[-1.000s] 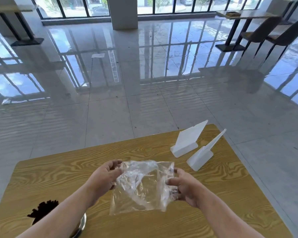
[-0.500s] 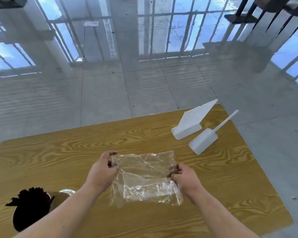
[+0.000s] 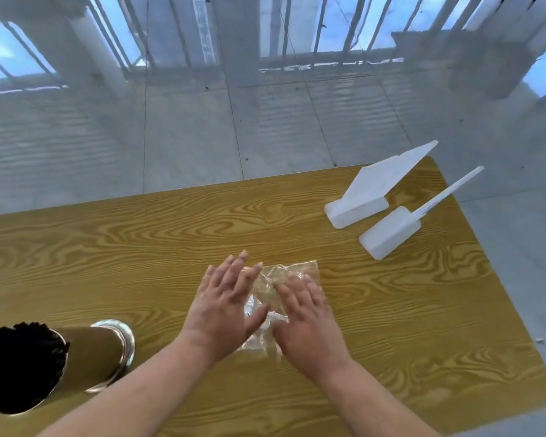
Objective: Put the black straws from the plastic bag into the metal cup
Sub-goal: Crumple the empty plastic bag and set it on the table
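— Where are we?
— Our left grip (image 3: 224, 307) and right grip (image 3: 306, 320) lie flat, fingers straight, pressing the plastic bag (image 3: 293, 272) onto the tabletop (image 3: 139, 241). Neither has hold of anything.
— And the black straws (image 3: 22, 367)?
— Bunched in the metal cup (image 3: 89, 357), at eight o'clock from the bag, which looks empty to us.
— How will the bag handle?
— Light, limp and slippery, we judge. We'd pinch its free edge at twelve o'clock.

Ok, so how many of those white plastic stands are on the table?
2. One white stand sits near the far right corner of the table. The second white stand sits just right of it, nearer the right edge. None looks hidden.
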The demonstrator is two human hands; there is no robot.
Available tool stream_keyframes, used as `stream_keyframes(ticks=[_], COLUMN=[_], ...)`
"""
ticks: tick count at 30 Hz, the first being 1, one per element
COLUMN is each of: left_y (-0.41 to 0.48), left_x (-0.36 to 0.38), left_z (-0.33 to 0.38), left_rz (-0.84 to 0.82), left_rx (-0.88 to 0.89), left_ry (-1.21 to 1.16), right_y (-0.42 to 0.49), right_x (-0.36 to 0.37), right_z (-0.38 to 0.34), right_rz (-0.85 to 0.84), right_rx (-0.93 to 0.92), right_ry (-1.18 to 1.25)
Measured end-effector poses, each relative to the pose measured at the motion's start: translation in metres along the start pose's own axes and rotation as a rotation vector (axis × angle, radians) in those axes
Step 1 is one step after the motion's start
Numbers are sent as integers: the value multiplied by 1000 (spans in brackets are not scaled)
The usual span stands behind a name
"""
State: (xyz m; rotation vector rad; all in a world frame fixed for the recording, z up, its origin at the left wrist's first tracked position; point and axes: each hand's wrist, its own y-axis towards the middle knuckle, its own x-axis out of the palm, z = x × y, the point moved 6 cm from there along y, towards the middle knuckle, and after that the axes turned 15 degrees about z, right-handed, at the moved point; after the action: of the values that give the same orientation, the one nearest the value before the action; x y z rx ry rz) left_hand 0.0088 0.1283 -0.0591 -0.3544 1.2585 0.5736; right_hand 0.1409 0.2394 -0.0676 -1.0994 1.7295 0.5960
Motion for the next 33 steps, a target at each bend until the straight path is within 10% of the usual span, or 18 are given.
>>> stream_keyframes(ticks=[7,33], left_y=[-19,-23], left_x=[52,89], left_z=[-17,-28], left_rz=[-160,50], left_rx=[-2,52], left_ry=[105,128], right_y=[8,13], right_x=[47,78], right_z=[13,33], right_rz=[-76,115], right_rx=[-54,-142], right_ry=[-171,-267])
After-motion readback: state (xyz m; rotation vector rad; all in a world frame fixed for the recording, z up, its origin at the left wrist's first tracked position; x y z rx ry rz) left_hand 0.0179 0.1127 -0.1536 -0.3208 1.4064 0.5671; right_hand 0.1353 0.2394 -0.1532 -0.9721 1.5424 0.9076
